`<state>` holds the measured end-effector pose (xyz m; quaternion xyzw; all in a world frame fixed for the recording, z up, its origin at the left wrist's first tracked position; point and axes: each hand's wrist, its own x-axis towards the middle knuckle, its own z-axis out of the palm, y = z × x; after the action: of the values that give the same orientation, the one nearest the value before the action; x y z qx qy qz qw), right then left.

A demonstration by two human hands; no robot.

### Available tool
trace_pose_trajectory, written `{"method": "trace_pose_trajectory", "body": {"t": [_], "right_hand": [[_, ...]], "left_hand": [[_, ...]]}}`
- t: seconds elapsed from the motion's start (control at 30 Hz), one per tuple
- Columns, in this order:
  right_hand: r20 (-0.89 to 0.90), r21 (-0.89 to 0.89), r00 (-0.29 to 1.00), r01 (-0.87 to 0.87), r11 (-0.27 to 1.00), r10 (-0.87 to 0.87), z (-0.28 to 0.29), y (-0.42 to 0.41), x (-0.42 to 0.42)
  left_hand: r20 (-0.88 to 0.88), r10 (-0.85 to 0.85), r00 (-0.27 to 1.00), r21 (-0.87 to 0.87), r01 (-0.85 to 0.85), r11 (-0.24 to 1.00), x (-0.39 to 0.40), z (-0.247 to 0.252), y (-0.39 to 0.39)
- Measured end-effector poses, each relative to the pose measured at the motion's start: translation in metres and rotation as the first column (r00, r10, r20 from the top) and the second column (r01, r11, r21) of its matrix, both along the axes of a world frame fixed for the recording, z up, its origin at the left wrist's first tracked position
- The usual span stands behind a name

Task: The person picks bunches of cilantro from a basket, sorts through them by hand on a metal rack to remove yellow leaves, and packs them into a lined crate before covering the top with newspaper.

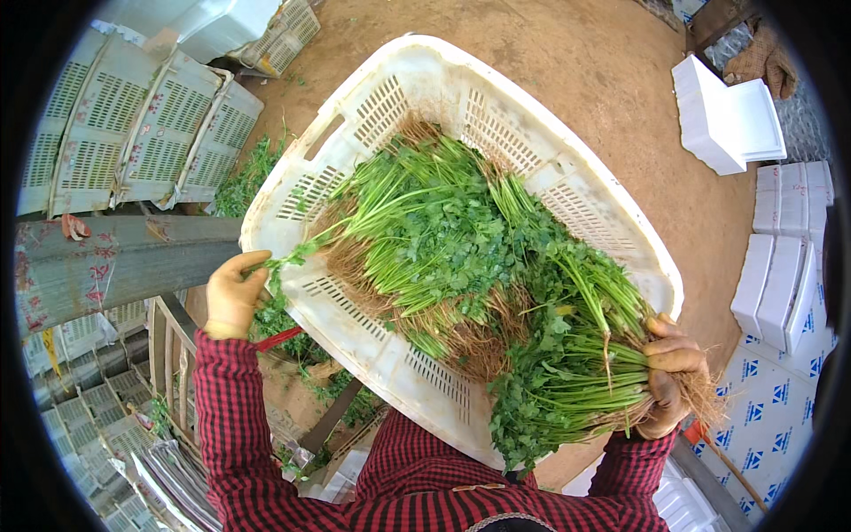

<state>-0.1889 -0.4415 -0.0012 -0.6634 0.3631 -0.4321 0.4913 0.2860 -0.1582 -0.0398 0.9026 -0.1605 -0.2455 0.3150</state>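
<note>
A large white slatted plastic crate (638,219) stands before me, holding layered bunches of leafy green herbs (459,226) with long brown roots, like cilantro or celery. My right hand (668,376), in a soiled glove, grips a thick bunch of the herbs (572,399) near its roots at the crate's lower right corner. The roots stick out past my fingers, and the leaves point left over the crate's rim. My left hand (239,292), in a pale yellow glove, is at the crate's left edge, pinching a leafy sprig (292,256) between thumb and fingers.
Slatted crates (139,126) are stacked at the left beside a thick grey beam (126,266). Loose greens (246,179) lie on the dirt floor. An open white foam box (711,113) stands at the upper right, with more foam boxes (774,286) below. A wooden chair-like frame (174,359) is at lower left.
</note>
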Motion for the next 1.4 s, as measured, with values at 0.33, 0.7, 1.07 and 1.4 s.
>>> {"method": "trace_pose_trajectory", "body": {"t": [0.33, 0.7, 1.07, 1.4], "right_hand": [[0.017, -0.029, 0.998, -0.055, 0.998, 0.055, 0.002, -0.001, 0.002], [0.01, -0.029, 0.999, -0.045, 0.999, 0.045, 0.0, 0.008, 0.0], [0.003, -0.051, 0.968, -0.252, 0.966, 0.252, 0.012, 0.009, 0.005], [-0.043, -0.078, 0.979, -0.2, 0.977, 0.197, 0.001, 0.012, -0.001]], "left_hand": [[0.403, 0.256, 0.879, 0.039, -0.296, 0.955, 0.001, 0.041, 0.126], [0.284, 0.41, 0.867, -0.24, -0.35, 0.906, 0.038, -0.002, 0.146], [0.799, -0.399, 0.449, 0.525, -0.2, 0.827, -0.009, 0.025, 0.057], [-0.027, 0.516, 0.856, -0.644, -0.41, 0.646, 0.04, -0.136, 0.005]]}}
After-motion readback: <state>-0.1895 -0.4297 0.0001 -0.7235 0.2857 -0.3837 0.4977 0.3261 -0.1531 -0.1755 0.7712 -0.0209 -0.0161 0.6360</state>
